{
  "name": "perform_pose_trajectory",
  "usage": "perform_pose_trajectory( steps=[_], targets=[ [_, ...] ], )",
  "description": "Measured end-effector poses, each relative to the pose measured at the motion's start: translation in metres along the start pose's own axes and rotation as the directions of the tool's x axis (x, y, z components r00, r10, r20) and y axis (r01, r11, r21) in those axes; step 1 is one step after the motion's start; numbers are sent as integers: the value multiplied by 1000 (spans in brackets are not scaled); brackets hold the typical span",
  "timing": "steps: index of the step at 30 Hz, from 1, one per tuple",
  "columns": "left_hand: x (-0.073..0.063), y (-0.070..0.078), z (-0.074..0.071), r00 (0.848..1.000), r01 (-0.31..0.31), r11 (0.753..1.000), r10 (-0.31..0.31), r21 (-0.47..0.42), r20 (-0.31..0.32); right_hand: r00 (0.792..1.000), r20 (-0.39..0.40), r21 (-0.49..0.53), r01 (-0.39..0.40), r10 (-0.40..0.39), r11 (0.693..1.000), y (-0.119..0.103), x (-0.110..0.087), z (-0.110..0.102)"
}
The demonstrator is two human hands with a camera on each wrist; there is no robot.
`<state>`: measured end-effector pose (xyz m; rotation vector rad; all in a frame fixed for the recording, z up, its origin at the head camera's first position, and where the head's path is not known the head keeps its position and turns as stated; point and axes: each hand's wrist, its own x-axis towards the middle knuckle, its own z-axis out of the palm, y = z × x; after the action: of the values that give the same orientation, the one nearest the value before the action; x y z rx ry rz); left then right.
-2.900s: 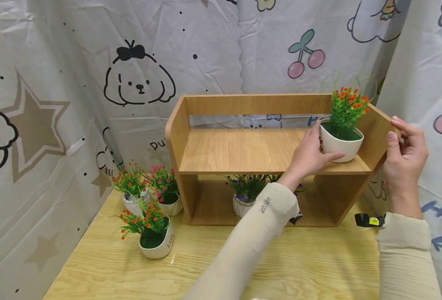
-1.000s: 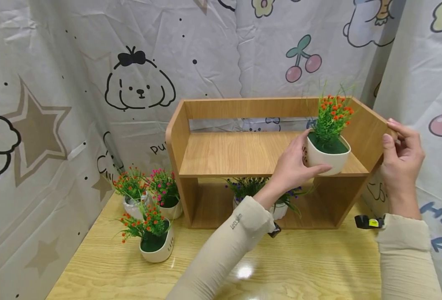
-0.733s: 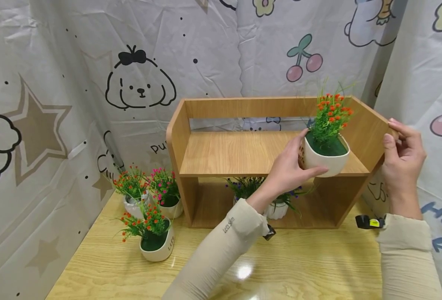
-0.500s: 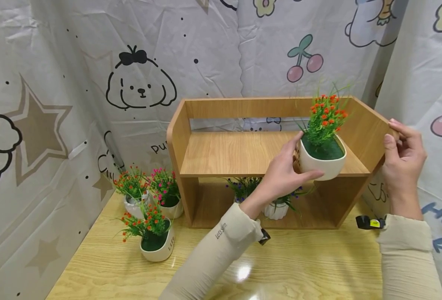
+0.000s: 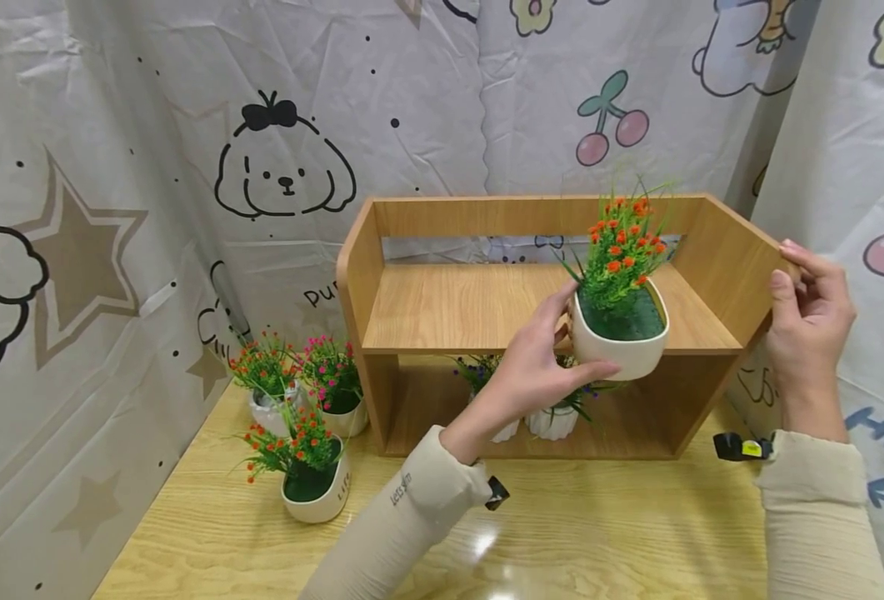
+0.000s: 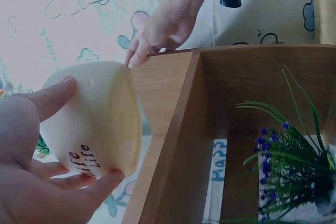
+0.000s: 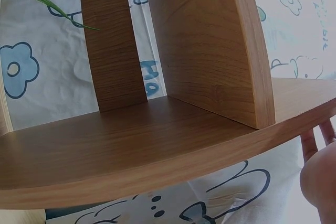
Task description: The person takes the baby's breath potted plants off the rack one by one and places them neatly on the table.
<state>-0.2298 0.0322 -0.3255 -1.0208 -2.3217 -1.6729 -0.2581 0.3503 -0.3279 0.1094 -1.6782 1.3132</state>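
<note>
- Orange-flowered potted plant (image 5: 620,292): held in the left hand (image 5: 527,367), before the front edge (image 5: 442,348) of the upper board (image 5: 449,304), right of centre and slightly tilted; pot base lower in the head view than that edge; contact with it not determinable.
- Left fingers: clamped on the pot, thumb across the wall, other fingertips along the side lettered "Life" (left wrist view).
- Right hand (image 5: 812,321): fingers and thumb curled about the front edge of the right side panel (image 5: 741,258), near its upper corner; well apart from the pot.
- Room about the pot: gap towards the right side panel; wider span leftward to the left side panel (image 5: 359,258).
- Lower compartment of the shelf unit (image 5: 681,400): two purple-flowered plants (image 5: 551,422) in white pots, partly hidden by the left hand and held pot.
- Bench (image 5: 599,533), left of the unit: cream "Life" pot (image 5: 316,500) with orange flowers nearest the viewer; orange-flowered plant in a whitish pot (image 5: 265,379) and pink-flowered plant (image 5: 331,392) just behind, the latter close beside the left side panel.
</note>
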Motion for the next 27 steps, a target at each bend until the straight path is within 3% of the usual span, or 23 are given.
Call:
perform_pose_trajectory(
  steps=[10,15,22,27],
  targets=[
    [-29,-8,-24,1000,5,999,-6,-42,-28,1000,4,-7,4,-4,1000,1,-3,-2],
    [-44,-12,-37,999,3,1000,-4,-22,-42,1000,-4,-4,10,-10,1000,-2,-3,-2],
    [-72,-15,-57,996,26,998,-22,51,-83,1000,10,-18,2,-2,1000,-9,-4,0],
    [-97,-17,-79,991,43,998,-36,53,-129,1000,4,-12,-1,1,1000,-9,-3,1]
  ],
)
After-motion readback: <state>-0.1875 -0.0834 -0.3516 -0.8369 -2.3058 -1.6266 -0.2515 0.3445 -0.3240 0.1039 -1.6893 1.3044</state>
